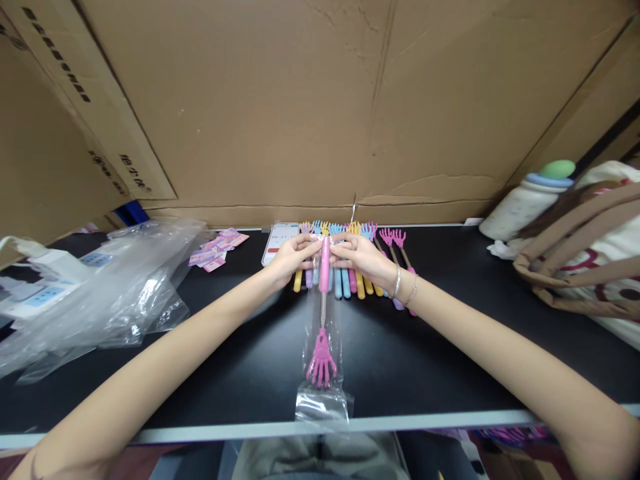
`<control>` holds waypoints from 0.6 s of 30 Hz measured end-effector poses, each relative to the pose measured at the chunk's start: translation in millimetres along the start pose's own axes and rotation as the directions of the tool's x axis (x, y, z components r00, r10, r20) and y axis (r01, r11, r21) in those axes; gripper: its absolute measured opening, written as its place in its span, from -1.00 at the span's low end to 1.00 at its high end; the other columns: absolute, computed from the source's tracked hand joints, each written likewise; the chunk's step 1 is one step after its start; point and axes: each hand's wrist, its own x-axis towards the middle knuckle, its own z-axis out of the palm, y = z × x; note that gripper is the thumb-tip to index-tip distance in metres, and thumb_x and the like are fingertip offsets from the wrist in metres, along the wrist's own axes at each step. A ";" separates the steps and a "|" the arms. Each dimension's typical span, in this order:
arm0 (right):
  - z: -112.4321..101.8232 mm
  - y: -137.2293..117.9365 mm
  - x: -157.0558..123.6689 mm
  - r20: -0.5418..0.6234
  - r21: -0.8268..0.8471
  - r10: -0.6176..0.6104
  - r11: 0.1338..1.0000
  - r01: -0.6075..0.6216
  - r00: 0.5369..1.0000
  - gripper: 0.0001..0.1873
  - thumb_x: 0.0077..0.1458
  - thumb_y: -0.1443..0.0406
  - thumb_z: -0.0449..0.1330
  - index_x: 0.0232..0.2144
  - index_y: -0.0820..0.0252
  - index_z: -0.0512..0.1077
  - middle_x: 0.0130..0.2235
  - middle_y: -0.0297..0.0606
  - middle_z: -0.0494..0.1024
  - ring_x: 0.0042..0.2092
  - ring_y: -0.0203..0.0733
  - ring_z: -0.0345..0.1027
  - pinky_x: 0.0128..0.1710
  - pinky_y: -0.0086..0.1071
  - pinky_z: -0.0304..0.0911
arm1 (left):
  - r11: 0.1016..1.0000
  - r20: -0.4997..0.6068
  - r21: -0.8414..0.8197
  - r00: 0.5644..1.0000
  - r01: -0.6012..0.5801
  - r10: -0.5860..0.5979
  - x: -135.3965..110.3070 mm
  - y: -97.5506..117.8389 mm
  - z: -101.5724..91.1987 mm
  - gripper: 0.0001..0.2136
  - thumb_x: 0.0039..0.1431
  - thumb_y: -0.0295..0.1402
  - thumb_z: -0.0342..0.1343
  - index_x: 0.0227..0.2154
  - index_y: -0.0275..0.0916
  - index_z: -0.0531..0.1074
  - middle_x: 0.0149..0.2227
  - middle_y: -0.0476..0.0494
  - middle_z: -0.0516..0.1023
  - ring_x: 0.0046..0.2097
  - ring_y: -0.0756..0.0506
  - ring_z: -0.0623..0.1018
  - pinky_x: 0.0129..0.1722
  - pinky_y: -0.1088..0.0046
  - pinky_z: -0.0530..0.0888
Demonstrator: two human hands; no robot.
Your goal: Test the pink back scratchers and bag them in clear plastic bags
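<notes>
A pink back scratcher (324,267) lies inside a long clear plastic bag (313,307), its hand-shaped end toward me and its handle pointing away. The bag's near end (323,405) lies by the table's front edge. My left hand (295,257) and my right hand (367,257) are closed at the far end, one on each side of the handle, fingertips pinching the bag there. Behind and under my hands, a row of back scratchers (345,283) in yellow, blue, purple and pink lies side by side, partly hidden by my hands.
Clear plastic bags (135,287) are heaped at the left, beside a white power strip (43,300). Small printed cards (217,250) and a phone (280,241) lie toward the back. A white bottle (525,200) and a cloth bag (590,253) stand at the right. Cardboard (280,120) walls the back.
</notes>
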 end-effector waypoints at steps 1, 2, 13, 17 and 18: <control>0.1 -0.8 -0.6 -0.002 0.002 -0.003 1.000 0.003 1.000 -0.84 0.05 0.40 0.23 -0.27 0.24 0.36 -0.42 -0.33 0.53 -0.34 -0.35 0.48 -0.09 -0.30 0.41 | 1.000 -0.002 -0.001 1.000 0.004 -0.004 -0.2 0.6 0.2 -0.62 -0.18 -0.20 0.36 -0.34 -0.30 0.42 -0.43 0.01 0.43 -0.41 0.09 0.44 -0.39 0.60 0.43; 0.2 -1.5 -1.2 -0.005 0.004 -0.005 1.000 0.005 1.000 -0.83 0.05 0.40 0.23 -0.26 0.23 0.35 -0.42 -0.33 0.53 -0.34 -0.35 0.47 -0.09 -0.30 0.40 | 1.000 -0.003 -0.001 1.000 0.009 -0.009 -0.5 1.3 0.5 -0.62 -0.18 -0.20 0.36 -0.33 -0.30 0.43 -0.43 0.01 0.42 -0.41 0.09 0.44 -0.41 0.61 0.42; 0.8 1.2 -1.0 -0.046 0.016 -0.008 1.000 0.009 0.999 -0.78 0.06 0.38 0.22 -0.20 0.24 0.34 -0.28 -0.24 0.52 -0.30 -0.32 0.47 -0.10 -0.29 0.42 | 0.995 0.046 0.024 0.995 0.092 -0.093 -3.4 4.5 -0.1 -0.63 -0.05 -0.19 0.29 -0.17 -0.22 0.46 -0.20 -0.13 0.48 -0.27 -0.01 0.49 -0.32 0.49 0.47; -0.8 -0.8 -0.6 -0.048 0.028 -0.013 1.000 0.015 0.999 -0.76 0.05 0.38 0.23 -0.19 0.22 0.34 -0.31 -0.29 0.52 -0.30 -0.33 0.46 -0.08 -0.28 0.40 | 0.994 0.051 0.023 0.993 0.107 -0.108 -4.6 9.1 -0.4 -0.64 -0.05 -0.27 0.30 -0.16 -0.23 0.46 -0.24 -0.12 0.50 -0.30 0.01 0.49 -0.31 0.48 0.46; -1.6 -1.7 -0.4 -0.044 0.032 -0.010 0.999 0.011 0.999 -0.75 0.05 0.37 0.24 -0.18 0.21 0.34 -0.32 -0.29 0.52 -0.29 -0.33 0.46 -0.07 -0.28 0.39 | 0.994 0.051 0.021 0.993 0.104 -0.105 -4.8 9.8 -0.3 -0.64 -0.06 -0.29 0.30 -0.16 -0.24 0.46 -0.25 -0.10 0.50 -0.32 0.02 0.48 -0.31 0.48 0.46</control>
